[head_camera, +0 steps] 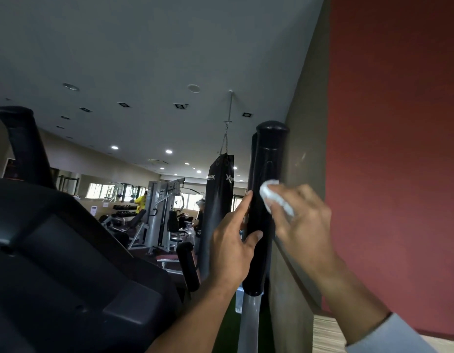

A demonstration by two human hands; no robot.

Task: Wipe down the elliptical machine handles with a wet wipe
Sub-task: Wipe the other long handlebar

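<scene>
While left hand (231, 240) steadies the right handle (263, 200) in loosely curled fingers (246, 202), right hand (301, 217) pinches the wet wipe (274, 197) against its upper grip, mid-wipe; next likely a downward stroke.

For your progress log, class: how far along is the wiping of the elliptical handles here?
Done: nothing can be confirmed clean. In hand: the right hand presses the white wipe against the right handle, steadied by the left hand. Left: the lower part of that handle, plus the left handle, which no hand touches.

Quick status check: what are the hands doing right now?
Left hand steadying right handle. Right hand pressing wet wipe on it. Nothing blocking.
</scene>
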